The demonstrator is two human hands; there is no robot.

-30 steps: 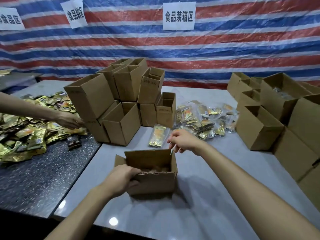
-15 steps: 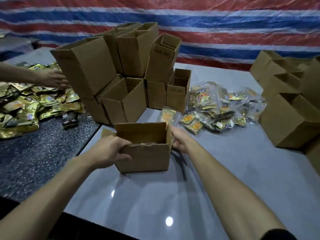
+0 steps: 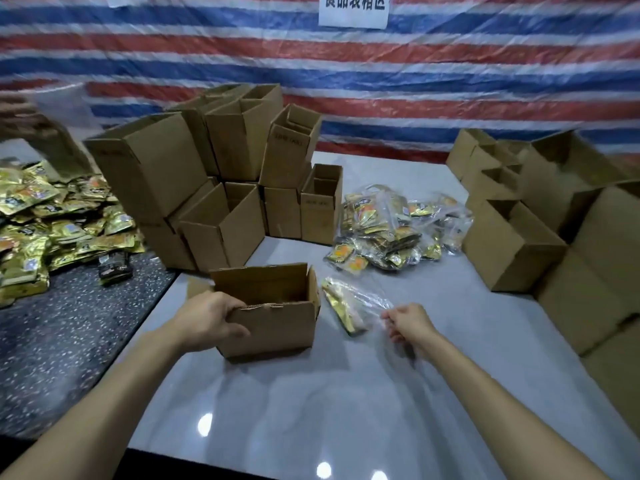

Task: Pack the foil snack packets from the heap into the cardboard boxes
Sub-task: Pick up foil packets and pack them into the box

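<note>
Foil packet bag (image 3: 346, 308) just right of open box (image 3: 277, 327), long axis slanting to right hand (image 3: 410, 323) pinching its film; left hand (image 3: 207, 320) grips box wall.

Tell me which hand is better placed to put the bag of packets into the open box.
Right. The right hand pinches the clear bag of packets just beside the open box. The left hand grips the box's front wall and looks busy steadying it.
</note>
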